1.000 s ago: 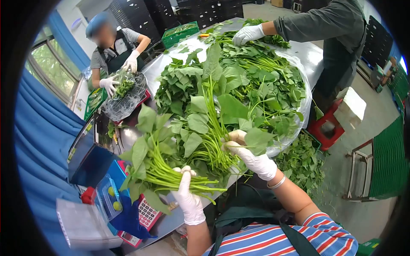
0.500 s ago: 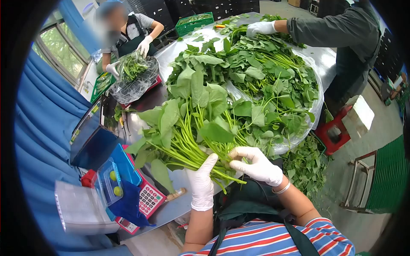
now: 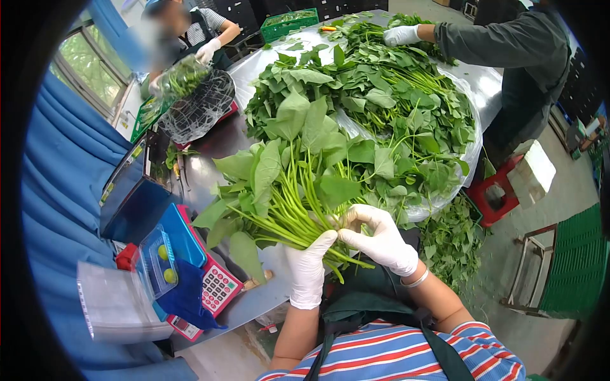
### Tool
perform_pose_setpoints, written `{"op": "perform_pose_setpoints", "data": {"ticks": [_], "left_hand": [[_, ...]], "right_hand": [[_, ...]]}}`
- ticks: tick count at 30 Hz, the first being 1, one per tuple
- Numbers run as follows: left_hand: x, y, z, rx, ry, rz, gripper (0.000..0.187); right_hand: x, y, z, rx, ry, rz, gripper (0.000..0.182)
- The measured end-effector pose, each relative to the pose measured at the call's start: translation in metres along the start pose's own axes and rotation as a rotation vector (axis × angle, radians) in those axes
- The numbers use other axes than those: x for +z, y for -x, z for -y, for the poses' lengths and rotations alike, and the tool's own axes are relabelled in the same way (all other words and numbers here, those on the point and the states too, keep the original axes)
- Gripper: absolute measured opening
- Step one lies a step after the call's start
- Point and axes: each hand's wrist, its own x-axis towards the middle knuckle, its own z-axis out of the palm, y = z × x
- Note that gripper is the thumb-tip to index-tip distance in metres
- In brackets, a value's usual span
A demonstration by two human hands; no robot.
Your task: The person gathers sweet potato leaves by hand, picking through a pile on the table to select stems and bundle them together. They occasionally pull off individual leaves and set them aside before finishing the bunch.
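A bunch of leafy green stems [image 3: 289, 206], long light-green stalks with broad leaves, is in front of my chest. My left hand [image 3: 308, 267], in a white glove, is closed around the lower stalks, and the cut ends stick out to the right past the thumb. My right hand [image 3: 381, 240], also gloved, has thumb and forefinger pinched together at the right side of the same stalks; its fingertips are partly hidden. Just beyond the bunch lies a large heap of the same greens [image 3: 406, 101] on clear plastic sheeting [image 3: 467, 152].
At left are a pink-edged scale [image 3: 219, 289], a clear plastic box [image 3: 157, 260] and a blue cloth [image 3: 187, 295]. One co-worker [image 3: 206, 28] holds bagged greens over a black tray [image 3: 197, 108]; another's gloved hand [image 3: 401, 35] touches the heap. A red stool [image 3: 492, 197] stands right.
My right thumb and forefinger have closed together against the stalks. The bunch shifted slightly right. The co-worker at left has lifted the bagged greens, and the other co-worker's hand moved right.
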Motion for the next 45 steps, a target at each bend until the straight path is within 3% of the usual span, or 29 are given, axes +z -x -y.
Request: {"op": "perform_pose_setpoints", "data": {"ticks": [2, 4, 5, 10, 14, 16, 18, 19, 20, 21, 23, 24, 26, 27, 28, 30, 31, 32, 38, 41, 45], "left_hand": [[0.002, 0.0, 0.004, 0.047, -0.025, -0.07, 0.029], [0.004, -0.003, -0.002, 0.047, -0.068, -0.145, 0.01], [0.002, -0.006, 0.0, 0.044, -0.013, -0.174, 0.009], [0.0, -0.008, 0.002, 0.06, 0.1, -0.258, 0.016], [0.001, -0.007, 0.0, 0.061, 0.076, -0.285, 0.02], [-0.001, -0.01, -0.004, 0.057, 0.088, -0.315, 0.018], [-0.03, -0.023, -0.007, 0.311, -0.315, -0.331, 0.017], [-0.029, -0.033, -0.023, 0.161, 0.102, -0.498, 0.017], [-0.039, -0.038, -0.027, 0.183, 0.202, -0.474, 0.015], [-0.039, -0.037, -0.031, 0.191, 0.168, -0.479, 0.016], [-0.041, -0.03, -0.032, 0.192, 0.131, -0.493, 0.016], [-0.042, -0.028, -0.03, 0.168, 0.16, -0.435, 0.018], [-0.037, -0.028, -0.027, 0.146, 0.194, -0.376, 0.019], [-0.032, -0.027, -0.026, 0.152, 0.167, -0.374, 0.02], [-0.028, -0.027, -0.024, 0.155, 0.139, -0.372, 0.021], [-0.025, -0.025, -0.019, 0.179, 0.104, -0.309, 0.017], [-0.022, -0.024, -0.021, 0.161, 0.115, -0.316, 0.018], [-0.019, -0.023, -0.022, 0.145, 0.124, -0.325, 0.02], [-0.028, -0.017, -0.02, 0.195, 0.002, -0.281, 0.02], [-0.043, -0.018, -0.019, 0.131, 0.052, -0.203, 0.021], [-0.048, -0.022, -0.012, 0.085, 0.036, -0.112, 0.024]], "right_hand": [[0.001, 0.002, -0.002, -0.01, -0.043, -0.036, 0.012], [0.011, 0.005, -0.005, 0.007, -0.439, -0.174, 0.01], [0.009, 0.006, 0.001, 0.041, -0.588, -0.114, 0.01], [0.014, 0.015, -0.01, 0.161, -0.549, -0.044, 0.011], [0.015, 0.018, -0.007, 0.082, -0.411, -0.017, 0.01], [0.016, 0.023, -0.012, -0.055, -0.316, -0.082, 0.008], [0.005, 0.032, -0.018, -0.169, -0.256, -0.2, 0.005], [-0.002, 0.034, -0.016, -0.157, -0.23, -0.297, 0.003], [-0.008, 0.032, -0.013, -0.201, -0.254, -0.454, 0.007], [-0.02, 0.025, -0.015, -0.262, -0.381, -0.626, 0.009], [-0.049, 0.006, -0.019, -0.388, -0.779, -0.933, 0.032], [-0.061, 0.005, -0.016, -0.381, -1.104, -0.787, 0.045], [-0.06, 0.001, -0.017, -0.209, -1.114, -0.667, 0.052], [-0.051, -0.001, -0.022, -0.173, -0.845, -0.574, 0.052], [-0.038, 0.001, -0.01, 0.001, -0.521, -0.484, 0.046], [-0.018, 0.005, -0.001, 0.168, -0.217, -0.105, 0.028], [-0.002, 0.002, -0.005, 0.017, -0.012, -0.039, 0.025], [0.005, -0.001, 0.005, 0.006, 0.118, 0.016, 0.028], [0.03, -0.017, -0.007, 0.018, 0.196, 0.093, 0.02], [0.031, -0.016, -0.011, 0.027, -0.078, -0.176, 0.017], [0.025, -0.017, -0.006, -0.043, -0.222, -0.336, 0.014]]}}
